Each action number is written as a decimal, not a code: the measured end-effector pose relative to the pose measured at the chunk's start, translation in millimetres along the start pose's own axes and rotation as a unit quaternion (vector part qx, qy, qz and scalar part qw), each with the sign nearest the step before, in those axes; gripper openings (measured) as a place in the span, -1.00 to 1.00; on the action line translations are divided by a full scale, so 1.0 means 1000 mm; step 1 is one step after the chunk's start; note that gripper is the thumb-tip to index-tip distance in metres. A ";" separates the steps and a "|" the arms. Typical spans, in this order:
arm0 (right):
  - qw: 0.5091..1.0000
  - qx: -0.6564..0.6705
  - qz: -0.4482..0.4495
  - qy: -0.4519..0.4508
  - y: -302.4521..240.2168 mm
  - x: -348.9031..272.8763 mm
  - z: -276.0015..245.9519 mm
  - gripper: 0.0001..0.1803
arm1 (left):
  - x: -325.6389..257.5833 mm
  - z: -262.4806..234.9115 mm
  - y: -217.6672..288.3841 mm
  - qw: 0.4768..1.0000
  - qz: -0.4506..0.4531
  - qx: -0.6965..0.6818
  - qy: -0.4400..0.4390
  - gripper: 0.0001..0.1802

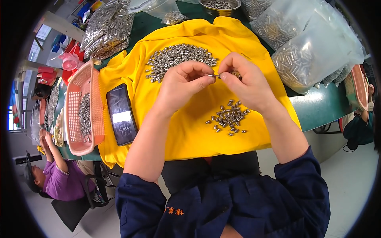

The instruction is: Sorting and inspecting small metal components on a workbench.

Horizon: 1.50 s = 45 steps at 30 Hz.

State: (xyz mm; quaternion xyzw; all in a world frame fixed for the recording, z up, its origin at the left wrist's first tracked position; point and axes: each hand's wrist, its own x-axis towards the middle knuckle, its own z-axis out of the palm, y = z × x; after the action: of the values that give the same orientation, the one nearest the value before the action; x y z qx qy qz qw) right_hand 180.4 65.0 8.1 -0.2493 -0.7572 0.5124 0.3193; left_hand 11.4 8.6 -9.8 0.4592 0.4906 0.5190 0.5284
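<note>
My left hand (183,83) and my right hand (245,81) meet above a yellow cloth (190,131) spread on the table. Between their fingertips they pinch one small metal pin (213,75). A large heap of small silver metal parts (176,57) lies on the cloth just beyond my left hand. A smaller scatter of the same parts (229,118) lies nearer me, under my right wrist.
A black phone (121,114) lies on the cloth's left edge beside a pink plastic basket (75,91) holding metal parts. Clear bags of metal parts (305,43) pile at the right and more bags (107,27) at the back left. A person in purple (59,178) sits at left.
</note>
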 end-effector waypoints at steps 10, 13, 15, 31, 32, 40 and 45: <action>0.991 -0.122 -0.047 0.025 0.001 -0.001 0.006 -0.93 | -0.001 0.004 -0.002 1.000 0.019 0.011 0.017 -0.88; 0.984 -0.163 -0.060 0.032 0.004 -0.002 0.011 -0.94 | -0.002 0.005 -0.001 0.997 0.032 0.063 0.035 -0.89; 0.984 -0.163 -0.060 0.038 0.006 -0.002 0.012 -0.94 | -0.001 0.004 -0.002 0.999 0.021 0.033 0.033 -0.89; 0.999 -0.012 0.033 0.042 0.004 0.001 0.002 -0.96 | 0.003 0.002 -0.006 0.960 0.109 0.255 0.036 -0.84; 0.998 0.004 0.046 0.041 0.002 0.002 0.003 -0.95 | 0.002 0.001 -0.006 0.971 0.109 0.209 0.036 -0.84; 0.999 0.010 -0.011 0.033 0.006 0.001 0.004 -0.95 | 0.001 0.001 -0.005 0.992 -0.028 -0.125 0.002 -0.83; 0.999 0.027 0.003 0.024 0.006 0.001 0.005 -0.95 | -0.001 0.003 -0.006 0.984 -0.022 -0.177 -0.011 -0.84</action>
State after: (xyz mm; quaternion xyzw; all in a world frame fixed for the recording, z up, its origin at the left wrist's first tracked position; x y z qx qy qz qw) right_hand 176.3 64.4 1.7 -0.2553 -0.7346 0.5273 0.3424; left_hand 14.8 7.1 -15.1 0.3531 0.3958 0.5805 0.6178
